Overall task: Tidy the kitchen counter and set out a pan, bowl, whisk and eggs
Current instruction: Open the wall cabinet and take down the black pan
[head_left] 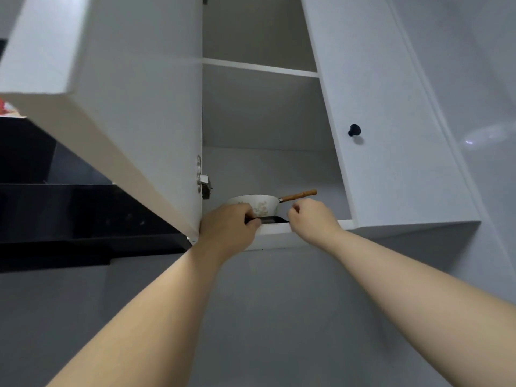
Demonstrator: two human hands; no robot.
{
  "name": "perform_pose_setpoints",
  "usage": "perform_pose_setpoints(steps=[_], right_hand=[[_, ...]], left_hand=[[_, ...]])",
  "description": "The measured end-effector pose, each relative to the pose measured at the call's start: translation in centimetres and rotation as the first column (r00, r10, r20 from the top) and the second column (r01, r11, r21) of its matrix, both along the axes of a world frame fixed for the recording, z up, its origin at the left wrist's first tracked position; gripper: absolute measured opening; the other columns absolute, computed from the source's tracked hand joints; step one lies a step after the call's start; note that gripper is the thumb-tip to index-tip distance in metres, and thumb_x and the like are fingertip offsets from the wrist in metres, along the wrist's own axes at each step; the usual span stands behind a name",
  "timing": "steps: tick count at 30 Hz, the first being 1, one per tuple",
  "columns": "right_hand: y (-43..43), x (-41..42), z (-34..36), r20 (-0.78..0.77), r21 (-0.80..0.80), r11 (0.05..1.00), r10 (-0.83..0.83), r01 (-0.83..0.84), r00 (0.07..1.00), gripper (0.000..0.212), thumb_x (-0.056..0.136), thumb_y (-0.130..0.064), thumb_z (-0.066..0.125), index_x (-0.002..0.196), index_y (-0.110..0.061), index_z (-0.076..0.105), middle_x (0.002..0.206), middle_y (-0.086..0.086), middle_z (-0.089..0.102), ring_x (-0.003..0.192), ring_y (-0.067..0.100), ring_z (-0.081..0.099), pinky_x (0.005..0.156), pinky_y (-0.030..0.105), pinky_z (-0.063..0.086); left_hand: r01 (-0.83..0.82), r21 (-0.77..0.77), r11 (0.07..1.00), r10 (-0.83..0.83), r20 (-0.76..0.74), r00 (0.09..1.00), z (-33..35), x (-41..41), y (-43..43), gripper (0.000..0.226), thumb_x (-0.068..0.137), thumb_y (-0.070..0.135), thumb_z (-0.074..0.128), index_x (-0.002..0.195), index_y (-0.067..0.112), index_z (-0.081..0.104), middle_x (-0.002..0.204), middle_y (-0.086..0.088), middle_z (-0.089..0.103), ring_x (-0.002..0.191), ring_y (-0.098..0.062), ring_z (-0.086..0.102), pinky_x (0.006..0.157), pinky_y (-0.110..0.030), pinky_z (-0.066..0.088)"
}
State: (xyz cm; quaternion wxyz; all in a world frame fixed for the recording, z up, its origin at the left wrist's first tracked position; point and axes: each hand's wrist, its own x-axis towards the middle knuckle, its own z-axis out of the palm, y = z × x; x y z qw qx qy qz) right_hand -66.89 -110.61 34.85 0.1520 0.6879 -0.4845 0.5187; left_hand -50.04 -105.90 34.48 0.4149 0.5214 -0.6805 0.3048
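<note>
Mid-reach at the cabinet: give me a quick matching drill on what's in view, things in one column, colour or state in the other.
1 left hand
2 pan handle
3 door knob
4 saucepan

A black, on the shut door
B wooden, points right
C white, flowered
D grips the black item

Pairs: 1-D, 2-B, 3-A, 4-C

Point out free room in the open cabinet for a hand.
Free: the space above the floral pan up to the shelf board, and right of its wooden handle toward the closed door. Crowded: bottom front edge, where left hand, right hand and black item bunch.
</note>
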Motion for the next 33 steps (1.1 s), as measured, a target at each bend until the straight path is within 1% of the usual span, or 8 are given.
perform_pose_setpoints(steps=[4, 8, 12, 15, 18, 24, 28, 33], right_hand=[[-0.9, 0.7, 2.4, 0.098, -0.008, 0.978, 0.206, -0.206, 0.974, 0.03, 0.094, -0.015, 0.044, 0.12, -0.011, 0.058, 0.124, 0.011, 0.057, 0.113, 0.026, 0.053, 0.089, 0.029, 0.043], [-0.7, 1.5, 4.4, 0.015, 0.068, 0.96, 0.271, -0.271, 0.962, 0.042, 0.097, -0.027, 0.05, 0.138, -0.018, 0.046, 0.146, 0.006, 0.04, 0.123, 0.02, 0.047, 0.091, 0.025, 0.033], [-0.7, 2.3, 5.1, -0.083, 0.201, 0.94, 0.295, -0.274, 0.952, 0.04, 0.095, -0.03, 0.055, 0.131, -0.013, 0.053, 0.128, 0.008, 0.056, 0.08, 0.014, 0.049, 0.057, 0.016, 0.036], [-1.0, 2.6, 5.3, -0.117, 0.207, 0.948, 0.269, -0.241, 0.956, 0.019, 0.09, -0.028, 0.062, 0.096, -0.01, 0.06, 0.083, 0.007, 0.059, 0.063, 0.018, 0.049, 0.053, 0.025, 0.04], [-1.7, 3.0, 5.8, -0.148, 0.144, 0.973, 0.199, -0.178, 0.969, 0.029, 0.086, -0.026, 0.067, 0.066, -0.013, 0.052, 0.061, 0.001, 0.05, 0.055, 0.014, 0.047, 0.048, 0.025, 0.036], [-2.6, 2.1, 5.8, -0.138, 0.091, 0.994, 0.065, -0.053, 0.988, 0.034, 0.082, -0.031, 0.07, 0.061, -0.013, 0.05, 0.063, 0.001, 0.05, 0.065, 0.019, 0.048, 0.049, 0.027, 0.03], [-3.6, 0.4, 5.8, -0.115, 0.095, 0.995, -0.03, 0.041, 0.993, 0.028, 0.083, -0.033, 0.071, 0.082, -0.006, 0.063, 0.08, 0.008, 0.06, 0.078, 0.024, 0.055, 0.063, 0.028, 0.038], [-5.2, -1.3, 5.9, -0.088, 0.128, 0.982, -0.129, 0.14, 0.988, 0.031, 0.081, -0.034, 0.072, 0.087, -0.005, 0.065, 0.083, 0.009, 0.061, 0.08, 0.026, 0.057, 0.066, 0.028, 0.04]], left_hand=[[0.009, -0.009, 1.0, -0.009, -0.011, 1.0, 0.2, 0.0, -0.1, 0.014, 0.092, 0.038, 0.052, 0.083, 0.028, 0.054, 0.092, 0.009, 0.062, 0.092, -0.018, 0.057, 0.068, -0.026, 0.036], [-0.003, -0.003, 1.0, 0.003, -0.01, 1.0, 0.2, 0.0, -0.1, 0.014, 0.092, 0.039, 0.052, 0.083, 0.029, 0.052, 0.087, 0.01, 0.057, 0.092, -0.018, 0.056, 0.068, -0.026, 0.036], [-0.011, 0.002, 1.0, 0.011, 0.014, 1.0, 0.3, 0.1, -0.2, 0.015, 0.093, 0.04, 0.05, 0.083, 0.029, 0.049, 0.085, 0.009, 0.053, 0.085, -0.017, 0.05, 0.066, -0.026, 0.033], [-0.022, 0.012, 1.0, 0.022, 0.027, 0.999, 0.3, 0.1, -0.2, 0.015, 0.094, 0.041, 0.047, 0.084, 0.03, 0.047, 0.086, 0.009, 0.051, 0.082, -0.015, 0.045, 0.067, -0.027, 0.032], [-0.029, 0.013, 0.999, 0.029, 0.046, 0.999, 0.2, 0.1, -0.4, 0.017, 0.095, 0.043, 0.045, 0.084, 0.031, 0.047, 0.085, 0.01, 0.05, 0.085, -0.015, 0.048, 0.067, -0.027, 0.032], [-0.004, -0.067, 0.998, 0.007, 0.048, 0.999, -0.1, 0.2, -0.9, 0.036, 0.097, 0.05, 0.036, 0.091, 0.023, 0.06, 0.086, 0.007, 0.06, 0.086, -0.018, 0.054, 0.062, -0.03, 0.032], [-0.02, -0.062, 0.998, 0.024, 0.06, 0.998, 0.0, 0.3, -1.3, 0.043, 0.098, 0.048, 0.032, 0.085, 0.018, 0.06, 0.084, 0.002, 0.062, 0.087, -0.022, 0.057, 0.063, -0.03, 0.038], [-0.062, -0.041, 0.997, 0.066, 0.102, 0.993, 0.2, 0.3, -1.6, 0.051, 0.099, 0.049, 0.028, 0.088, 0.017, 0.066, 0.093, -0.004, 0.065, 0.091, -0.026, 0.057, 0.068, -0.03, 0.04]])
